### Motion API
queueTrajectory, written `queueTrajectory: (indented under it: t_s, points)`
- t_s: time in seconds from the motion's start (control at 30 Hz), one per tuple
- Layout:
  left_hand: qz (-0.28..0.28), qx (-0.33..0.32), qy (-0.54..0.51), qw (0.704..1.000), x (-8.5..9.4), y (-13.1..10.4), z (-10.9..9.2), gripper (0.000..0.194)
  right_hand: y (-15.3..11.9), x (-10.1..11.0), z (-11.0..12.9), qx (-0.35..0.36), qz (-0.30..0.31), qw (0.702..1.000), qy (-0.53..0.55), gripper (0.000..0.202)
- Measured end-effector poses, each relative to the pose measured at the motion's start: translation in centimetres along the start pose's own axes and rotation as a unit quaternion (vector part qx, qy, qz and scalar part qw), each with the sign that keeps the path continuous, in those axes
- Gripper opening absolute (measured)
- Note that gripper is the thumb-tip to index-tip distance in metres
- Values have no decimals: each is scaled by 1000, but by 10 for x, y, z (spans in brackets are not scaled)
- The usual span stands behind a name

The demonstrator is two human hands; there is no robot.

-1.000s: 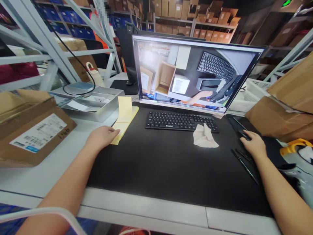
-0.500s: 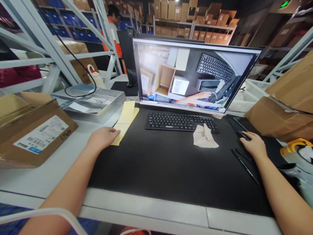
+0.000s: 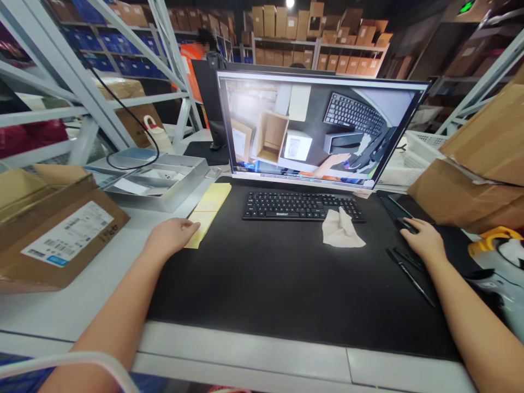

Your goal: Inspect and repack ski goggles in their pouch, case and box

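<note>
One strip of yellow paper (image 3: 210,206) lies at ten o'clock from the middle of the black mat (image 3: 278,289), its near end partly hidden by the left hand (image 3: 174,237). Those fingers are drawn in narrow against it; whether they pinch it cannot be told. Toward two o'clock, the right hand (image 3: 426,241) is closed over a dark mouse (image 3: 408,226), covering much of it. At twelve o'clock the keyboard (image 3: 282,205) seems to read "Bosston"; a crumpled tissue (image 3: 341,232) hides part of its near edge. Between nine and ten o'clock, a cardboard box (image 3: 108,199), cut off at the side, bears a white label (image 3: 67,233) with a blue patch, its print too blurred to read.
</note>
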State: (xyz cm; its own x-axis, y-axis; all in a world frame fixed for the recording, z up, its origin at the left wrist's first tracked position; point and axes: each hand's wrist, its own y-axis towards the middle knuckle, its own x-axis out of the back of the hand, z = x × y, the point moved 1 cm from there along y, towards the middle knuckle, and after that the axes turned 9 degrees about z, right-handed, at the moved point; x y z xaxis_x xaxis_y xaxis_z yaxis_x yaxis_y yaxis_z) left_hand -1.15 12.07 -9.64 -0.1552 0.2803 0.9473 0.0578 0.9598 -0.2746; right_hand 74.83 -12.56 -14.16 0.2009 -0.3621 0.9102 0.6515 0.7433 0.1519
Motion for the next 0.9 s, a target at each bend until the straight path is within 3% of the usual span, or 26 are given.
queueTrajectory:
  t_s: [0.23,0.53,0.9]
  points:
    - [-6,-6,-5,1000,-1,1,1,76,-1,-2,0,27,-41,999,13,57]
    - [28,-9,10,1000,7,-8,-5,78,7,-9,-8,16,-50,998,17,58]
    - [21,-12,10,1000,8,-8,-6,75,6,-8,-5,26,-47,998,31,46]
